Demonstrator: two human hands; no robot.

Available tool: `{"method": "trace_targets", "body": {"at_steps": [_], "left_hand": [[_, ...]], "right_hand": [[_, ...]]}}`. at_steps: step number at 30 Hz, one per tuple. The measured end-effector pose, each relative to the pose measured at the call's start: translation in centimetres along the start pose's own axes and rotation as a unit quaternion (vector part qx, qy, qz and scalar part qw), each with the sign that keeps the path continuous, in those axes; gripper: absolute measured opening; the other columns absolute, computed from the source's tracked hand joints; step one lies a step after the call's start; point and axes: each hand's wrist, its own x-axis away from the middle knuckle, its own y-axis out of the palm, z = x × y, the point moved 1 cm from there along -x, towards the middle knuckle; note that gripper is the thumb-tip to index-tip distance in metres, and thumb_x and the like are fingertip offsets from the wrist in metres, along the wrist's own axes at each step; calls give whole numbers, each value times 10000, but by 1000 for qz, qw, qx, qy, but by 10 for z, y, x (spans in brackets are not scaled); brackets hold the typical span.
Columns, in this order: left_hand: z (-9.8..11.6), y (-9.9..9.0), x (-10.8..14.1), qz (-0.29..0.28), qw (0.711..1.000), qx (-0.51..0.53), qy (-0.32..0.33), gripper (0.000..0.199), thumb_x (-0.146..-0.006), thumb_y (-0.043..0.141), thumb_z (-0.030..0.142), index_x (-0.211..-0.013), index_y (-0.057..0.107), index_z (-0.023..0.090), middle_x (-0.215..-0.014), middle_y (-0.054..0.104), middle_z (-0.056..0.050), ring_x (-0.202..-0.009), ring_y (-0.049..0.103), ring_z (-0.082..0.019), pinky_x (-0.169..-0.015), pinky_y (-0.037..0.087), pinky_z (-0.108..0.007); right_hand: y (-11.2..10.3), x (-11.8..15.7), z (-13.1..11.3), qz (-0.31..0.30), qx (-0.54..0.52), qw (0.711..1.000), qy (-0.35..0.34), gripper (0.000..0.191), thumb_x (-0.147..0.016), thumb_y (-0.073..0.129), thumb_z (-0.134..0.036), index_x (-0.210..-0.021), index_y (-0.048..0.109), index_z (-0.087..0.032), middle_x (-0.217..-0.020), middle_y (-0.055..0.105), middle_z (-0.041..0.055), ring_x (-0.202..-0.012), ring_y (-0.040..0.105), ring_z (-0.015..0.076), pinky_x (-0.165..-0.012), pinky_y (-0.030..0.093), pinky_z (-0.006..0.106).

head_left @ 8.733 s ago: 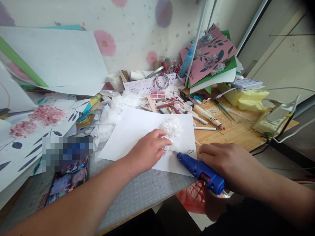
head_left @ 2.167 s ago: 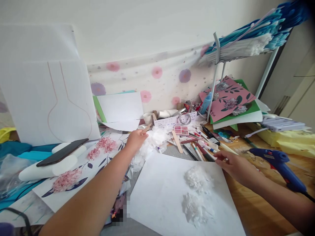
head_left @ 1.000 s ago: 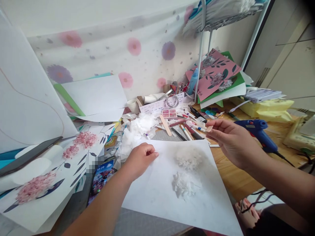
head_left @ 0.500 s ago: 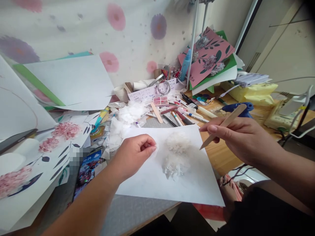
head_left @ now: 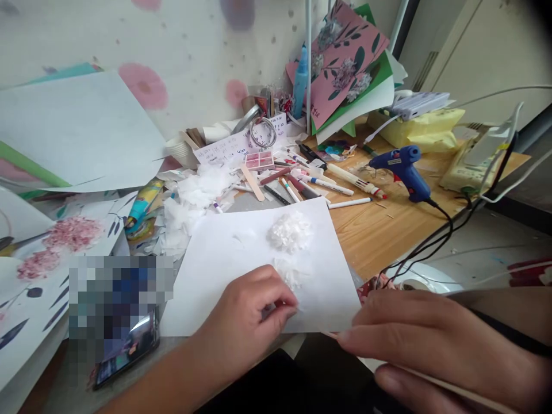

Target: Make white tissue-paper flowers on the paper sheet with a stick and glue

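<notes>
A sheet of white paper (head_left: 207,259) lies in front of me, bearing two ruffled white clusters of petals. The upper cluster (head_left: 291,231) is in full view; my left hand (head_left: 259,307) partly covers the lower one (head_left: 291,273). That hand's thumb and forefinger are pinched together at the lower cluster's near side, and what they hold, if anything, is too small to make out. My right hand (head_left: 422,339) is closed on a wooden craft stick (head_left: 448,382), seen edge-on beside the sheet's near right corner. A small white scrap (head_left: 238,237) lies on the sheet.
White tissue scraps (head_left: 194,198) are heaped behind the sheet, beside scattered markers (head_left: 332,187) and another craft stick (head_left: 252,183). A blue glue gun (head_left: 405,169) with trailing cords stands at right. At left are a phone (head_left: 129,348) and a sheet with pink flowers (head_left: 73,233).
My left hand has moved right and nearer, to the lower cluster. My right hand has come down and nearer with the stick, uncovering the glue gun. The view has shifted right.
</notes>
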Motion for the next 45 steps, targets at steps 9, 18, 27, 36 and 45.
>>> {"method": "trace_targets", "body": {"at_steps": [9, 18, 27, 36, 45], "left_hand": [[-7, 15, -7, 93, 995, -12, 17, 112, -796, 600, 114, -762, 684, 180, -723, 526, 18, -576, 484, -68, -539, 388, -178], [-7, 15, -9, 77, 997, -10, 11, 120, -788, 599, 104, -765, 686, 182, -727, 532, 21, -606, 507, -71, -560, 398, -177], [-13, 8, -6, 36, 997, -67, 16, 157, -764, 527, 46, -722, 581, 187, -737, 497, 42, -585, 472, -59, -552, 381, -174], [-15, 8, -6, 33, 994, -105, 16, 143, -779, 510, 66, -725, 567, 185, -734, 483, 40, -584, 470, -63, -544, 370, -184], [-11, 0, -6, 12, 992, -119, 28, 158, -778, 486, 67, -748, 583, 187, -755, 510, 25, -611, 487, -81, -554, 376, -193]], "right_hand": [[20, -4, -19, -106, 91, 988, -61, 367, -956, 285, -147, -968, 651, -131, -737, 645, 71, -658, 588, 173, -617, 493, 292], [31, -7, -14, -168, 151, 971, -77, 287, -900, 393, -163, -1047, 636, -119, -813, 631, 64, -660, 544, 192, -551, 425, 331], [38, -7, -13, -200, 158, 963, -87, 337, -832, 466, -128, -1132, 601, -53, -821, 631, 101, -670, 555, 201, -564, 446, 330], [45, -8, -13, -203, 140, 965, -88, 246, -799, 495, -104, -990, 648, -71, -818, 620, 95, -659, 543, 202, -562, 463, 331], [29, -8, -21, -72, 160, 981, -88, 261, -904, 392, -86, -928, 649, -125, -689, 644, 48, -605, 582, 180, -551, 462, 320]]}}
